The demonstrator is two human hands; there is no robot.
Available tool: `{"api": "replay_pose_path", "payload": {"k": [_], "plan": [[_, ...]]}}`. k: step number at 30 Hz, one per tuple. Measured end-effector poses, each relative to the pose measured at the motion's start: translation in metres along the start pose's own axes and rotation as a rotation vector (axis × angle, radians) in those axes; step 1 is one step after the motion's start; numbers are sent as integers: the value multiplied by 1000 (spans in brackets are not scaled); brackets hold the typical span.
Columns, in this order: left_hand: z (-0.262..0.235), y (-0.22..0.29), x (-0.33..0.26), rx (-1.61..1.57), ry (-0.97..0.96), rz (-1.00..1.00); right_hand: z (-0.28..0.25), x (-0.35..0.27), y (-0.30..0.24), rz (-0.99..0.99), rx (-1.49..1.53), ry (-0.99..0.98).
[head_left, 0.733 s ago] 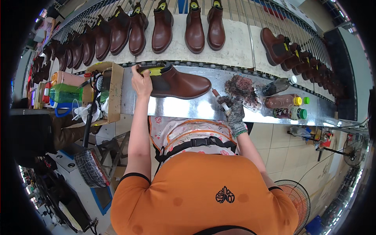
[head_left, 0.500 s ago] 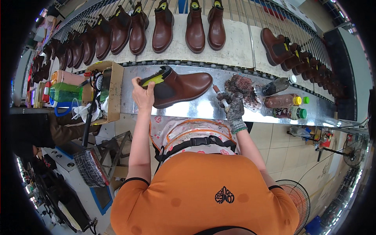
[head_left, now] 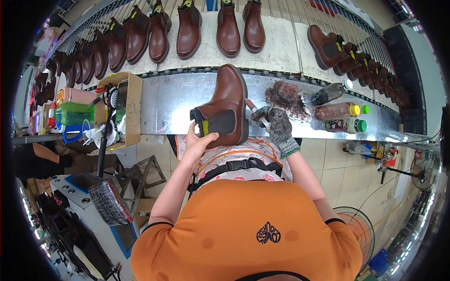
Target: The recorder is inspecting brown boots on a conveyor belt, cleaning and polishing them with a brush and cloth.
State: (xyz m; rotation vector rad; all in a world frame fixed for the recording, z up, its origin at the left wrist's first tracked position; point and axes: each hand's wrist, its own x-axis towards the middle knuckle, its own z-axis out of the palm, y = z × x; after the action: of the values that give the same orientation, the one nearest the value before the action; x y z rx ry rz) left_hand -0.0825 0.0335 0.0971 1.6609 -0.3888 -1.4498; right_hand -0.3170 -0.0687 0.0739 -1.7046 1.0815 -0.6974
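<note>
**Boot held steady at the bench edge, brush beside it**

Nearest to you, your left hand [head_left: 199, 140] was closed around the heel end of the brown ankle boot [head_left: 226, 108], the thumb over the dark elastic panel and the fingers under the sole. You held it at the near edge of the metal workbench [head_left: 164, 105], turned so that the toe pointed away from you. This grip probably kept the leather side open to your other hand.

Your right hand [head_left: 276, 124], in a grey knitted glove, was wrapped tight around a small brush [head_left: 255, 112], whose pale handle went toward the side of the boot; I could not tell if the tip touched the leather. The glove seemed to be there to protect the skin from polish.

Just past that hand, a dark reddish stained patch [head_left: 283, 96] lay on the bench, and beside it some plastic bottles [head_left: 340, 112] lay on their sides, near enough for an easy reach. At your left, an open cardboard box [head_left: 133, 107] and coloured containers [head_left: 72, 112] stood at the bench end.

Farther away, a row of similar brown boots [head_left: 187, 28] stood on the conveyor [head_left: 281, 44], well apart from the one in your hand.
</note>
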Motion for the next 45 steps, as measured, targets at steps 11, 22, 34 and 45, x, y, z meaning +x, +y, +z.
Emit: {"api": "replay_pose_path", "payload": {"k": [11, 22, 34, 45], "plan": [[20, 1, 5, -140, -165, -85, -19, -55, -13, -21, -295, -80], [37, 28, 2, -305, -319, -72, -30, -82, -51, -129, -114, 35], [39, 39, 7, -563, -347, -169, -27, -86, -42, -129, -43, 88], [38, 71, 10, -307, -352, -8, -60, -78, -25, 375, 613, 365]]}}
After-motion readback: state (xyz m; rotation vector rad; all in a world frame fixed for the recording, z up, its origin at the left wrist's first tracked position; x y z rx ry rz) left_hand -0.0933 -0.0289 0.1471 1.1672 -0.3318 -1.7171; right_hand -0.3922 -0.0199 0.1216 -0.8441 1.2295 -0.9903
